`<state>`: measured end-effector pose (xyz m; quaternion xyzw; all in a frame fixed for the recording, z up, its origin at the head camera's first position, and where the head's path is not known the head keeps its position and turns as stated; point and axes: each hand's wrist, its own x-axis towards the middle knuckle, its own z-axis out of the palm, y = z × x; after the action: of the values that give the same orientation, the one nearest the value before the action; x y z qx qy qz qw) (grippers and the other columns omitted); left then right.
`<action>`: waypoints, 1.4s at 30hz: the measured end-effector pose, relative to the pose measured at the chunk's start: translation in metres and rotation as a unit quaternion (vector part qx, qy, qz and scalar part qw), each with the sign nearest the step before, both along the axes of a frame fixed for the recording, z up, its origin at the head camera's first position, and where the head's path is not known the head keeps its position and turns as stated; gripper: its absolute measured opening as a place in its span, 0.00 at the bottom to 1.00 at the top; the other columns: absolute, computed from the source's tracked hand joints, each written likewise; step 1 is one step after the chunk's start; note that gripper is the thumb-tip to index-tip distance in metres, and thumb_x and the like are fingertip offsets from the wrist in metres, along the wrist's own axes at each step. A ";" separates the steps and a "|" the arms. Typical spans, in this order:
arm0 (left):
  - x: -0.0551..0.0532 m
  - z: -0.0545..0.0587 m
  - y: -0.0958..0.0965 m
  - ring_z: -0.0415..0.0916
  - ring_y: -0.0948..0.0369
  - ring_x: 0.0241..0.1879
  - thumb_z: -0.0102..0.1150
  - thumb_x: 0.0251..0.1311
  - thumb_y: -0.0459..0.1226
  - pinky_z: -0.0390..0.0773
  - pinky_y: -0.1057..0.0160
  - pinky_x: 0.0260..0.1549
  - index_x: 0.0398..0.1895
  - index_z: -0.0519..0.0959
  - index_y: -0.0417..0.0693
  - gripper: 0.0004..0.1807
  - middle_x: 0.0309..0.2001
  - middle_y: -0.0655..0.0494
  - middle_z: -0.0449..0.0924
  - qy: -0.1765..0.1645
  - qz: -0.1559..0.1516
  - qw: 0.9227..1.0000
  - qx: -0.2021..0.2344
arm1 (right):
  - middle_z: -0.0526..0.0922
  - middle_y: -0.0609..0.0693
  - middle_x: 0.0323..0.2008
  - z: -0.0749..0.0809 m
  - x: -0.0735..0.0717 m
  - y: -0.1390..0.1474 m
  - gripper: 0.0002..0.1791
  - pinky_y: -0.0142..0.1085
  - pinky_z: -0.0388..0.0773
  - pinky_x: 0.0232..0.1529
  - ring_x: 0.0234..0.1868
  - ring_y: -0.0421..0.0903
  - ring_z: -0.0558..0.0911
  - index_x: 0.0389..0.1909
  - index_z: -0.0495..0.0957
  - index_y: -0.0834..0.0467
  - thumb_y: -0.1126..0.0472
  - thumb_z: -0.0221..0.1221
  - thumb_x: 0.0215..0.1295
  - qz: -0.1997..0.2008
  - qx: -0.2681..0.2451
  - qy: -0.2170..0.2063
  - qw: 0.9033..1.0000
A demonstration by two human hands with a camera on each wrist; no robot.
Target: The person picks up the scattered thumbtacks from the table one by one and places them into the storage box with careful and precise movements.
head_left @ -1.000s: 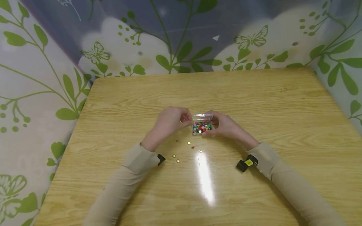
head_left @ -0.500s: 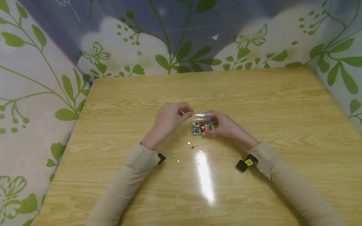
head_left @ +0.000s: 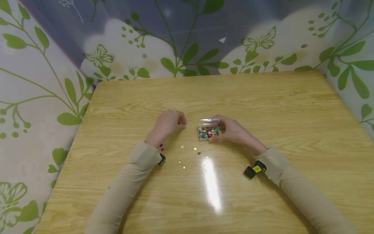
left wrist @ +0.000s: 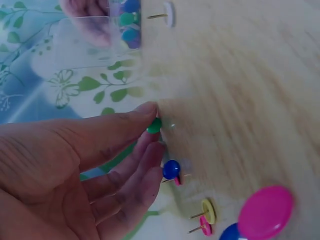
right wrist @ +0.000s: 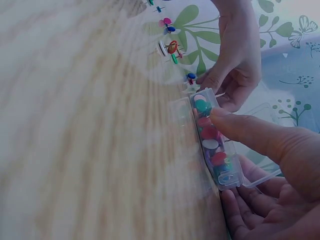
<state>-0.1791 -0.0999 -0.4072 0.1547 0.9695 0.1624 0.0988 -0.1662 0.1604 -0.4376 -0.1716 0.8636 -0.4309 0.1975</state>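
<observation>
In the left wrist view, my left hand pinches a green thumbtack between thumb and index finger, a little above the table and left of the box. My right hand holds a small clear plastic box by its right side, thumb at the front and fingers behind. The box's hinged lid stands up, and mixed coloured thumbtacks fill the inside. Near the left hand lie a blue thumbtack, a yellow thumbtack and a large-looking pink thumbtack.
Several loose thumbtacks lie point up on the wooden table in front of the box, along with a red thumbtack on its side. A patterned wall borders the table's far edge.
My left hand has moved left, away from the box. Pink and blue thumbtacks now show beside its wrist. The right hand and the box have stayed in place.
</observation>
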 end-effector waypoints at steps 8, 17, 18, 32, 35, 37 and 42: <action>0.000 -0.004 -0.003 0.79 0.57 0.35 0.69 0.62 0.38 0.78 0.57 0.40 0.32 0.85 0.49 0.04 0.33 0.56 0.85 0.004 0.006 1.000 0.011 | 0.80 0.60 0.59 -0.001 0.000 0.000 0.43 0.58 0.67 0.67 0.62 0.59 0.77 0.69 0.69 0.57 0.56 0.77 0.52 -0.001 0.002 -0.005 1.000; 0.015 0.008 0.002 0.83 0.59 0.37 0.69 0.63 0.39 0.82 0.61 0.41 0.34 0.85 0.49 0.04 0.37 0.54 0.87 -0.008 -0.013 0.999 0.049 | 0.80 0.59 0.59 0.000 -0.001 0.000 0.43 0.57 0.67 0.68 0.62 0.59 0.78 0.68 0.70 0.56 0.56 0.77 0.52 0.000 -0.003 -0.007 1.000; 0.018 0.011 0.004 0.83 0.59 0.37 0.70 0.63 0.39 0.82 0.61 0.41 0.34 0.85 0.50 0.04 0.37 0.55 0.88 -0.007 -0.025 0.998 0.049 | 0.80 0.59 0.60 -0.001 -0.001 0.000 0.42 0.58 0.67 0.68 0.62 0.59 0.78 0.68 0.70 0.56 0.56 0.77 0.52 0.000 -0.004 -0.007 1.000; 0.033 0.022 0.026 0.84 0.64 0.34 0.67 0.65 0.39 0.81 0.64 0.37 0.39 0.86 0.51 0.03 0.35 0.59 0.88 0.052 -0.108 0.984 0.135 | 0.79 0.57 0.61 -0.002 -0.001 0.001 0.40 0.57 0.70 0.66 0.61 0.58 0.78 0.66 0.72 0.56 0.56 0.78 0.52 0.009 -0.013 0.004 1.000; 0.033 0.021 0.024 0.84 0.63 0.35 0.66 0.66 0.39 0.82 0.63 0.39 0.41 0.87 0.52 0.04 0.37 0.59 0.89 0.055 -0.092 0.984 0.144 | 0.79 0.57 0.61 -0.003 -0.001 0.001 0.40 0.57 0.69 0.66 0.62 0.58 0.78 0.67 0.72 0.55 0.56 0.77 0.52 0.009 -0.014 0.001 1.000; 0.031 0.023 0.020 0.84 0.63 0.35 0.65 0.67 0.40 0.82 0.63 0.38 0.42 0.87 0.52 0.05 0.38 0.59 0.89 0.059 -0.073 0.984 0.151 | 0.80 0.57 0.60 -0.003 -0.001 0.001 0.41 0.58 0.69 0.66 0.61 0.58 0.78 0.67 0.71 0.55 0.56 0.78 0.52 0.008 -0.016 -0.003 1.000; 0.021 0.026 0.003 0.84 0.61 0.36 0.62 0.70 0.42 0.82 0.61 0.35 0.43 0.86 0.51 0.08 0.39 0.58 0.88 0.075 -0.016 0.986 0.148 | 0.81 0.58 0.59 -0.003 -0.002 0.001 0.42 0.57 0.68 0.67 0.61 0.58 0.78 0.67 0.70 0.56 0.56 0.78 0.52 0.001 -0.004 -0.007 1.000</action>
<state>-0.1580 -0.0967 -0.3811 0.1950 0.9369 0.2902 0.0041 -0.1685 0.1610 -0.4407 -0.1702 0.8604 -0.4351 0.2034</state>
